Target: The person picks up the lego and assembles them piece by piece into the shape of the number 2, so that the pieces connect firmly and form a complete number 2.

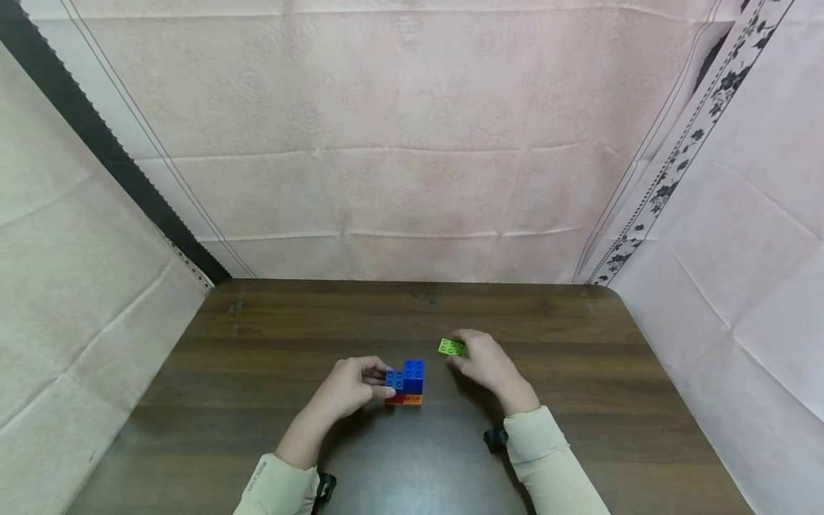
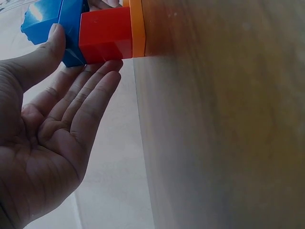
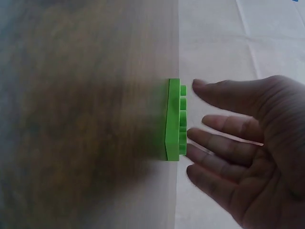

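Observation:
A small stack of toy building bricks stands on the table in the head view. At its bottom is an orange brick point(image 1: 413, 400), with a red brick point(image 2: 106, 36) over it. Blue bricks point(image 1: 413, 380) top the stack, higher at the right. My left hand point(image 1: 350, 386) pinches the stack from its left side, thumb on the blue and fingers on the far side. To the upper right, a flat bright green brick point(image 1: 452, 347) lies studs up on the table. My right hand point(image 3: 238, 148) hovers beside the green brick with relaxed, parted fingers, apart from it in the right wrist view.
The brown wooden table point(image 1: 257, 372) carries the bricks. Pale cloth point(image 1: 405, 143) hangs along its back edge, and more cloth lines the left and right sides. A dark strap device point(image 1: 496, 438) sits at the right wrist.

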`<state>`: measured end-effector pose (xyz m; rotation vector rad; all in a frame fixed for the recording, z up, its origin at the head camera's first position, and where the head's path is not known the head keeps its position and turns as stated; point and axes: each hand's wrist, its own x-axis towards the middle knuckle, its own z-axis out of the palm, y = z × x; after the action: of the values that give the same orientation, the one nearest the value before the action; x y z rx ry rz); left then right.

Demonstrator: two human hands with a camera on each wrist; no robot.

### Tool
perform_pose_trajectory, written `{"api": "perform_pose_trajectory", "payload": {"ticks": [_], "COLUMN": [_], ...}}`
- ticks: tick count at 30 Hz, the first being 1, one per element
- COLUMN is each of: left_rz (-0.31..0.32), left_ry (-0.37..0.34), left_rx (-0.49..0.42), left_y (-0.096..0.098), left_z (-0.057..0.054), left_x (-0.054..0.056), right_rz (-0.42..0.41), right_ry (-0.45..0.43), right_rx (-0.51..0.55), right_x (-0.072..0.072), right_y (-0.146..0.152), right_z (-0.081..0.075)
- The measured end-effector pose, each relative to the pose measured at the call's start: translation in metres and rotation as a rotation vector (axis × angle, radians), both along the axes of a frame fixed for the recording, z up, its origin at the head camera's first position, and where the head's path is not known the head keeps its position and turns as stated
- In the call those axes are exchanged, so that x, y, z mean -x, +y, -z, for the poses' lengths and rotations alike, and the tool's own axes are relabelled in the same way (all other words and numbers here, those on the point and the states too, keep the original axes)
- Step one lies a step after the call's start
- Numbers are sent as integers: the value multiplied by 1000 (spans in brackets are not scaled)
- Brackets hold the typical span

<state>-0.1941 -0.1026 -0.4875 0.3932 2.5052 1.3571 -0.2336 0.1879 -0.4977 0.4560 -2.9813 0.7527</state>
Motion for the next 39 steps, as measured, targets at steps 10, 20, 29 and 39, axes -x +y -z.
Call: {"api": "perform_pose_trajectory", "payload": {"ticks": [10, 20, 29, 39], "left_rz": [-2, 7, 3, 1], "left_ry": [1, 3, -7, 0], "left_rx": [6, 0, -8, -2], "left_y": [-1, -1, -1, -1], "left_z": [1, 2, -1, 1], "left_x": [0, 0, -1, 0], "right_rz": [35, 46, 27, 33], "right_ry": [-23, -23, 8, -8], "right_rx": [-35, -68, -61, -70], "right_x": [3, 5, 6, 4], "right_y": [0, 1, 1, 0], "right_z": [4, 7, 6, 5]}}
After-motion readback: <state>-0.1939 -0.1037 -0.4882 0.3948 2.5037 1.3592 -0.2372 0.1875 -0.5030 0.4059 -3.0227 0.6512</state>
